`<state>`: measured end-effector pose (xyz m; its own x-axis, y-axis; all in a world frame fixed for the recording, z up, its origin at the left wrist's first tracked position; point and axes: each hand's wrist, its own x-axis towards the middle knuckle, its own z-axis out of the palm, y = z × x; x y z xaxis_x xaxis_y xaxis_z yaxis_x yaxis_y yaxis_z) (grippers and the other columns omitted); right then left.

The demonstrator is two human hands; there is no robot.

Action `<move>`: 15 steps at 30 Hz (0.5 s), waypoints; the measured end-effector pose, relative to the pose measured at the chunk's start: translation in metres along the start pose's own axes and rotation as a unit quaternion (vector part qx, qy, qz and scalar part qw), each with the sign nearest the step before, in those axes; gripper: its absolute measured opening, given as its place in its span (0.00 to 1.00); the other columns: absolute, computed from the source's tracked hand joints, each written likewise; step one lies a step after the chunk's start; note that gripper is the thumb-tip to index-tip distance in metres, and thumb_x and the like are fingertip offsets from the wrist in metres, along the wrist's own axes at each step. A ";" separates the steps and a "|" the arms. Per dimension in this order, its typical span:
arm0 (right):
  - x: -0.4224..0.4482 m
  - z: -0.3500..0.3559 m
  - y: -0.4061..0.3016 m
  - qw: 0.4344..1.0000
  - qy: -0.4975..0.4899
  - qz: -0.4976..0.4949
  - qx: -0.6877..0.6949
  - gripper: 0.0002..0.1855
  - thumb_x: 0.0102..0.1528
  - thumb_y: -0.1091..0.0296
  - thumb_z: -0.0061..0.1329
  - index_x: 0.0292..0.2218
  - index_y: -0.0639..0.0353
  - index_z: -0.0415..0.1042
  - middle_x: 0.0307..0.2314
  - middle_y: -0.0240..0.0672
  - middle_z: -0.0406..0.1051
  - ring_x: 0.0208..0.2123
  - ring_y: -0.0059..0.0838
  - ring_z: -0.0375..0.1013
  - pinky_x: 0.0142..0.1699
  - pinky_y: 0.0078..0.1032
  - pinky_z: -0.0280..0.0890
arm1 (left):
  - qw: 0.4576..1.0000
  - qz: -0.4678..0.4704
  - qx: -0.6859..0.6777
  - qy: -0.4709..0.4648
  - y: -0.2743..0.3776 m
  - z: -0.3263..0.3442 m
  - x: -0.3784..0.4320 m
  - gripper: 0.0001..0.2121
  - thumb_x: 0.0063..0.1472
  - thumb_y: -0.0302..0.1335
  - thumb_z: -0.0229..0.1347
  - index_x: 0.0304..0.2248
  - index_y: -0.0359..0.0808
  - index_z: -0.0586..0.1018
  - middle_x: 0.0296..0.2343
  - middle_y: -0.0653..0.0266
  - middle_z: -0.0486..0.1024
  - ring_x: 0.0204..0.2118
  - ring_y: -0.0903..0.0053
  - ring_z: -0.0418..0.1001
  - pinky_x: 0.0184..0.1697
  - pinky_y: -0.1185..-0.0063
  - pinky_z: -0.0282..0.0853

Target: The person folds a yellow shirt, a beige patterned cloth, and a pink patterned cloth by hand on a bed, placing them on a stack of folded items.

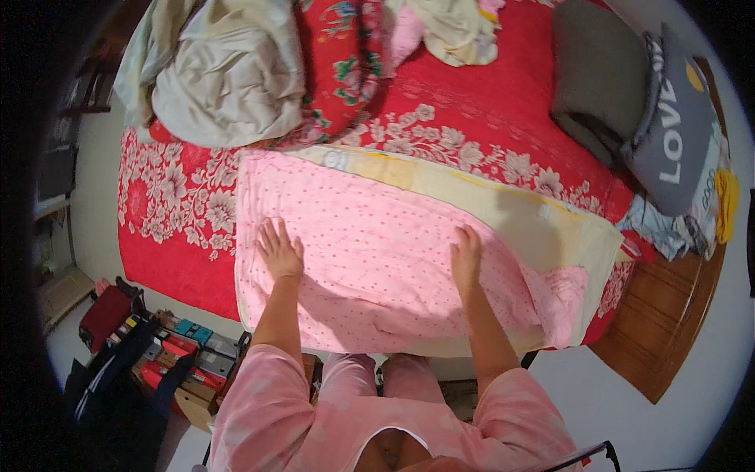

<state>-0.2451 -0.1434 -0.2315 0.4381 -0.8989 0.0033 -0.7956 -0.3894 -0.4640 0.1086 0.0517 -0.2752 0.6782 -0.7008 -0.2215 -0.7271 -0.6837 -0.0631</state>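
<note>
A pink dotted cloth [365, 236] lies spread over a larger pale yellow cloth [519, 218] near the front edge of the bed. My left hand [279, 251] rests flat on the pink cloth towards its left side, fingers apart. On the right part of the same cloth is my right hand [466, 253], its fingers slightly curled; no held fabric shows in it. The pink cloth has wrinkles near its lower edge and a bunched corner [566, 295] at the right. Yellow fabric shows along the far edge and right end.
A red floral bedspread [483, 112] covers the bed. Beyond the cloths lie a crumpled cream quilt [230, 88] and a red flowered quilt [336, 71]. A dark cushion [601, 76] and a grey printed pillow [672, 130] sit at right, by a wooden headboard [660, 312]. Boxes [194, 360] stand lower left.
</note>
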 end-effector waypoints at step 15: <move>-0.056 -0.073 0.170 0.924 0.085 0.330 0.176 0.18 0.54 0.75 0.39 0.47 0.61 0.57 0.19 0.35 0.66 0.21 0.22 0.65 0.26 0.19 0.61 | 0.980 0.111 -0.167 -0.005 0.160 -0.066 0.070 0.15 0.54 0.28 0.46 0.43 0.46 0.69 0.29 0.64 0.73 0.34 0.69 0.70 0.40 0.71 0.60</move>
<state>-0.4353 -0.1742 -0.2462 -0.1890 -0.9474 -0.2582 -0.6683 0.3168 -0.6730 0.0468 -0.1199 -0.2361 0.5052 -0.8387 -0.2032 -0.7795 -0.5445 0.3095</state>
